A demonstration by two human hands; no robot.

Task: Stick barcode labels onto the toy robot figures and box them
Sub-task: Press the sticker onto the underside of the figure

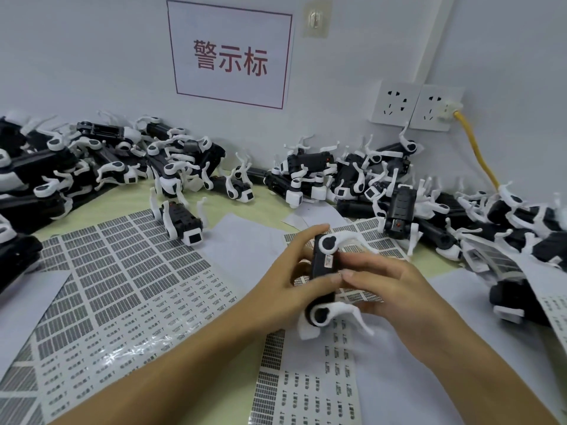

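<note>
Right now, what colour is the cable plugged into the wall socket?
Yellow. The cable runs down from the wall socket; the head view shows it clearly.

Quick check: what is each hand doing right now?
Left hand: grips the toy robot figure.
Right hand: fingers on the same figure, beside its label.

The held toy robot [325, 280] sits between the fingers of the left hand [285, 289] and the right hand [392, 292]. Under the fingers lies a label sheet [306, 391]; left of them a larger label sheet [122, 289], with a toy [181, 222] standing on it. Beyond the fingertips, toy piles [352, 176] line the wall [92, 56].
</note>
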